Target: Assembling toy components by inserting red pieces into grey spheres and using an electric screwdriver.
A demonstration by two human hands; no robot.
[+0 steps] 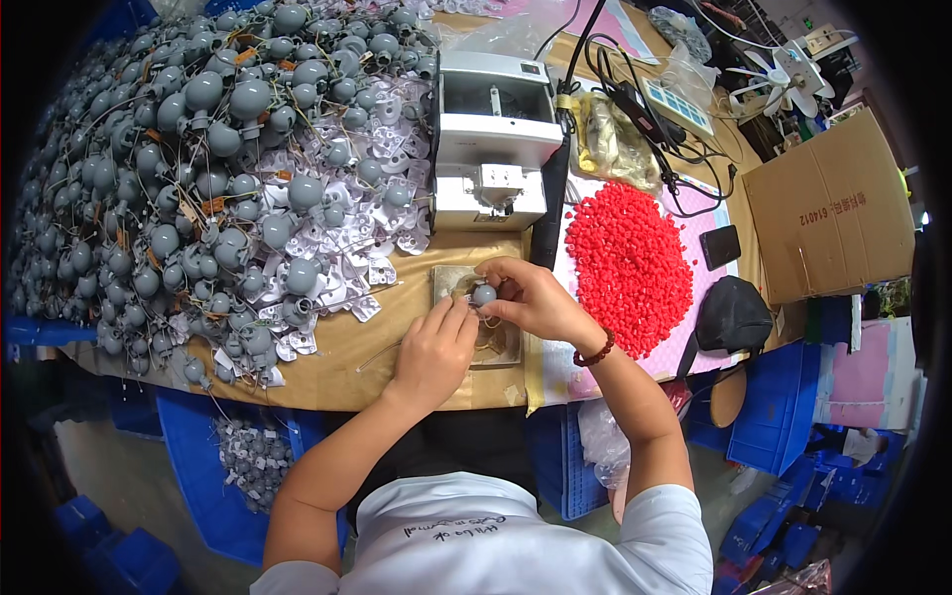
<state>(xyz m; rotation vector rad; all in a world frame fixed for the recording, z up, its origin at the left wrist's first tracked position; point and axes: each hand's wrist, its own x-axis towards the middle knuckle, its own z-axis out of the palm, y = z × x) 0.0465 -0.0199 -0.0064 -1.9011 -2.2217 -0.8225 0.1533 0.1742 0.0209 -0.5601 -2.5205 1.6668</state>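
Observation:
Above a small metal plate (508,349) at the table's front edge, a grey ball-shaped part (484,295) is held in front of me. My right hand (535,299) grips it between thumb and fingers from the right. Close by on its left, my left hand (436,347) has its fingers pinched together at the part's edge; what they hold is hidden. A thin wire (379,355) sticks out to the left of that hand. Just beyond both hands stands a white and grey bench machine (493,144).
A big heap of grey ball parts (203,91) with wires and white plastic pieces (342,238) covers the left. On the right lie red plastic bits (627,268), a phone (720,247), a black pouch (734,315), cables and a cardboard box (831,213). Blue crates (203,466) stand below.

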